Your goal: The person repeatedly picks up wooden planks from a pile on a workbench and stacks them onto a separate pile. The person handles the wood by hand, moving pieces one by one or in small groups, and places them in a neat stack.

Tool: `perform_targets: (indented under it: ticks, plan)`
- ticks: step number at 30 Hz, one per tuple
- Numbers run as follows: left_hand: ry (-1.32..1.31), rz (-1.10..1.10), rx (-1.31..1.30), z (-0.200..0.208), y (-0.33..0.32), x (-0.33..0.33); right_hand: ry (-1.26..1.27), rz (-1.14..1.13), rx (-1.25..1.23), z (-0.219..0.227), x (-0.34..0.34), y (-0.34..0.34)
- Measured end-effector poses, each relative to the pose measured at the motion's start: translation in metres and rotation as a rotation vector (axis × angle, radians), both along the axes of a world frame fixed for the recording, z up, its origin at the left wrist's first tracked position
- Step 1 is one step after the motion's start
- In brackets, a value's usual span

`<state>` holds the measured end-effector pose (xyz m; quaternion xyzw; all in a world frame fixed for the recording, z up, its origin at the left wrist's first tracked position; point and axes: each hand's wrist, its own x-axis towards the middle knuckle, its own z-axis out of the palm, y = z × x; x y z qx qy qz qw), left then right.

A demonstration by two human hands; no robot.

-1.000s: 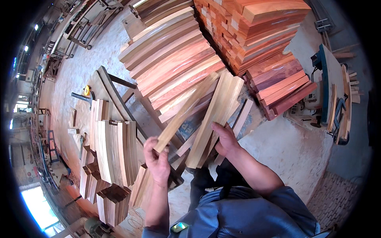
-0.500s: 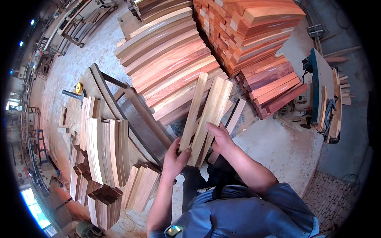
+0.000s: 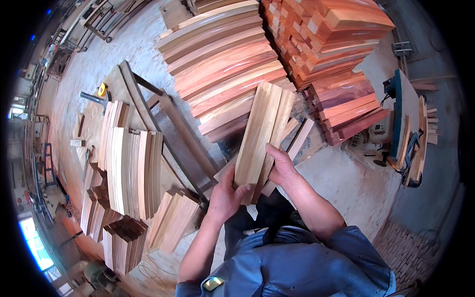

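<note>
Several pale wooden boards (image 3: 258, 136) lie face against face between my hands, in front of my body, their far ends pointing away from me. My left hand (image 3: 227, 196) is closed on their near left end, with the thumb on top. Along the right edge, my right hand (image 3: 283, 167) grips the boards with its thumb over the upper face; its other fingers are mostly hidden beneath. Just right of that hand, a separate narrow strip of wood (image 3: 300, 140) slants away. More wood shows under the held boards, partly covered.
Stacked boards (image 3: 230, 64) fill the far middle, beside a taller reddish pile (image 3: 316, 39). At left, a workbench (image 3: 141, 111) carries upright bundles of boards (image 3: 136, 173), a hammer (image 3: 93, 98) and a yellow tape measure (image 3: 102, 90). A machine table (image 3: 398, 119) stands at right.
The left board, which stood apart from the others with a gap, now lies against them. My left hand has moved slightly up and right. The whole view has shifted a little.
</note>
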<state>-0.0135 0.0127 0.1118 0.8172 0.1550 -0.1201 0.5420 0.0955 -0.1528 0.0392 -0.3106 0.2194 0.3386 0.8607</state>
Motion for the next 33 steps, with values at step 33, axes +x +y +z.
perform_targets:
  ticks: [33]
  plan:
    - [-0.023, 0.412, 1.01, 0.011, 0.263, -0.162, -0.201, 0.188, -0.159, 0.046, -0.099, 0.089]
